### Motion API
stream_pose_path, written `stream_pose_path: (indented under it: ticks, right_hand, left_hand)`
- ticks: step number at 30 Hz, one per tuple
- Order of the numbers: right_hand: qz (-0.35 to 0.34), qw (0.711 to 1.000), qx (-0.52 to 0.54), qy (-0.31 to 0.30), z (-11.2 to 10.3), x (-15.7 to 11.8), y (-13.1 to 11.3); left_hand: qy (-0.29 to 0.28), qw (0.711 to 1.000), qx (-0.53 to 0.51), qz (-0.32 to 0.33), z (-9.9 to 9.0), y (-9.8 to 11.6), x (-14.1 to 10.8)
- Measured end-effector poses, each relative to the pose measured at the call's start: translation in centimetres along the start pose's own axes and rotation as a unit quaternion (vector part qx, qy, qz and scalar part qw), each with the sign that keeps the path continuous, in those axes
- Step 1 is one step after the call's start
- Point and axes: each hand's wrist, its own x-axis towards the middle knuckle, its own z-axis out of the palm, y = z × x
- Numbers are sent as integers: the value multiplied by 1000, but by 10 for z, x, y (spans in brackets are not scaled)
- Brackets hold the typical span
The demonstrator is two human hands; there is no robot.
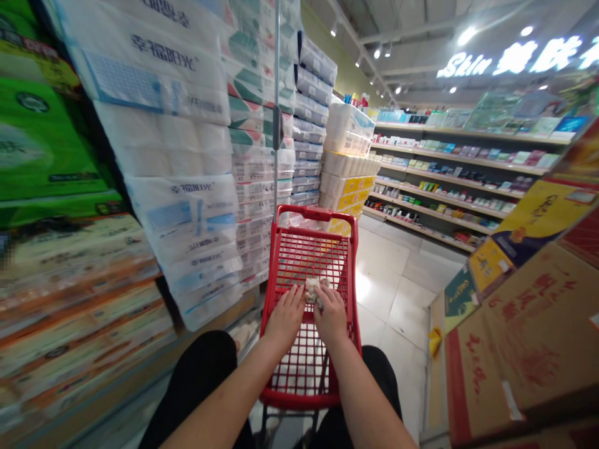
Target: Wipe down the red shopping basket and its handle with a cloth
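Note:
A red plastic shopping cart (pixel 346 349) with a grid-like basket stands between my knees. My left hand (pixel 286 315) lies on the grid with its fingers stretched out, the fingertips beside a crumpled whitish cloth or wad of tissue (pixel 312 288). My right hand (pixel 331 312) has its fingers curled over the right side of this cloth, pressing it against the grid; part of it is hidden under the fingers. The cart's red handle (pixel 316 214) is at the far end, beyond both hands.
Tall stacks of wrapped toilet paper (pixel 187 206) and green packs (pixel 42 137) line the left. Cardboard boxes (pixel 528 330) are piled at the right. Shelves of small boxed goods (pixel 444 168) stand at the back, past the tiled floor (pixel 393 293).

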Motion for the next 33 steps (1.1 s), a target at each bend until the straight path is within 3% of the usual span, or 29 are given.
stream_pose_path:
  ticks: [5, 9, 12, 17, 21, 26, 31, 33]
  right_hand:
    - [64, 996, -20, 58, 0, 1, 4]
    - [1, 1000, 9, 19, -1, 2, 4]
    - [-21, 999, 4, 27, -3, 2, -1]
    - [4, 998, -37, 56, -10, 4, -8]
    - [-15, 999, -32, 20, -10, 5, -10]
    - [-25, 999, -30, 19, -9, 6, -11]
    - [52, 997, -59, 16, -8, 5, -8]
    - [40, 998, -45, 4, -7, 4, -8]
  left_hand:
    - [-7, 1000, 6, 11, 0, 0, 0]
    - [-7, 1000, 19, 19, -3, 2, 1]
    - [1, 1000, 20, 21, -5, 2, 1]
    - [18, 999, 19, 32, -11, -1, 0]
    - [42, 998, 10, 43, -14, -1, 1]
    - [65, 997, 3, 47, -11, 0, 2]
    - [70, 997, 0, 41, -8, 0, 1]
    - [68, 997, 3, 36, -7, 0, 0]
